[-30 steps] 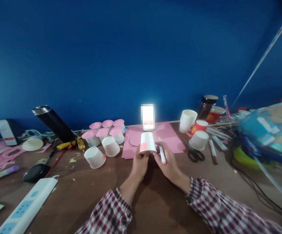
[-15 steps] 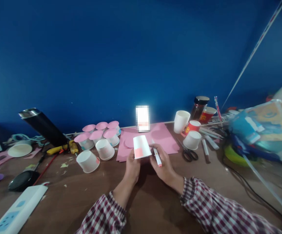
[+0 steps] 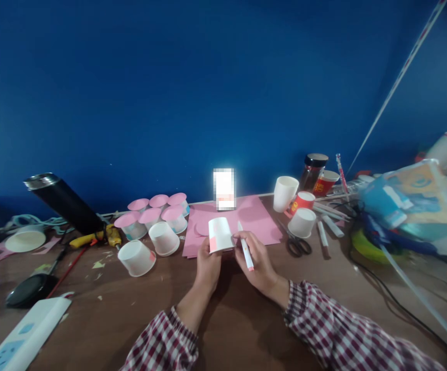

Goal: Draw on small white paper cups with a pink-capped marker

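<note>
My left hand [image 3: 208,268] is closed round the lower left of a white paper cup [image 3: 221,234], held upside down over the table. A coral-pink patch colours the left side of the cup's wall. My right hand [image 3: 261,265] grips a white marker [image 3: 247,255] whose tip end points up and away; its other end is coral. The right fingertips are close to the cup's right rim, and I cannot tell whether they touch it. Behind the cup lie pink paper sheets [image 3: 252,219], with a bright blurred screen [image 3: 223,188] standing at their back.
Left stand several cups with pink tops [image 3: 151,215] and two upturned white cups, the nearer one [image 3: 136,257] partly coloured. Scissors [image 3: 298,246], more markers [image 3: 323,234], cups [image 3: 302,222] and a dark jar [image 3: 313,172] are right. A power strip [image 3: 34,330] and glue gun [image 3: 113,236] lie left.
The cup has turned slightly, so its coral patch shows narrower and nearer the left edge. Both hands keep their hold. The whole view has shifted a little.
</note>
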{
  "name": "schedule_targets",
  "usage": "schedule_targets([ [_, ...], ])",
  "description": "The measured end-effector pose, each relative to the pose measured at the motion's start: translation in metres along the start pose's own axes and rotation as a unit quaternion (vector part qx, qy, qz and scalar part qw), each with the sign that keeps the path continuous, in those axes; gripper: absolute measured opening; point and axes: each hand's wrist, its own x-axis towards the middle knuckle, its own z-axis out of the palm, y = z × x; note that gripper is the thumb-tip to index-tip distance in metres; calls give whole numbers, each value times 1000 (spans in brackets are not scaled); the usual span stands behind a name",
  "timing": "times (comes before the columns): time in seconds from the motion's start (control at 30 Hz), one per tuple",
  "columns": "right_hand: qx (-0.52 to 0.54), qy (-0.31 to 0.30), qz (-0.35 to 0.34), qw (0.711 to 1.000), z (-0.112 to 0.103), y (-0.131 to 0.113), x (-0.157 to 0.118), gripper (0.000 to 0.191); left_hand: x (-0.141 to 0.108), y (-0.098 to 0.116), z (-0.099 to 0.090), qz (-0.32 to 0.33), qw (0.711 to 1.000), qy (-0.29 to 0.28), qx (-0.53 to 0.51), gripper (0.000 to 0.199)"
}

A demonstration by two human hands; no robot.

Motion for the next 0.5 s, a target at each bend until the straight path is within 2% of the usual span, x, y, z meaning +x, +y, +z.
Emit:
schedule_targets([
  [0.17, 12, -9, 7, 1000, 0, 0, 0, 23, 2, -4, -2, -10, 1000, 6, -6, 21],
  [0.33, 71, -16, 58, 996, -2, -6, 2, 25, 4, -8, -2, -14, 998, -20, -52, 26],
  [0.4, 92, 5, 71, 993, -4, -12, 3, 30, 4, -5, -1, -19, 995, -39, -90, 27],
  [0.43, 98, 24, 73, 992, -5, -16, 4, 27, 4, -3, 0, -27, 993, -52, -101, 28],
  [0.5, 117, 66, 70, 988, -9, -23, 4, 18, 4, 0, 2, -36, 994, -33, -99, 23],
])
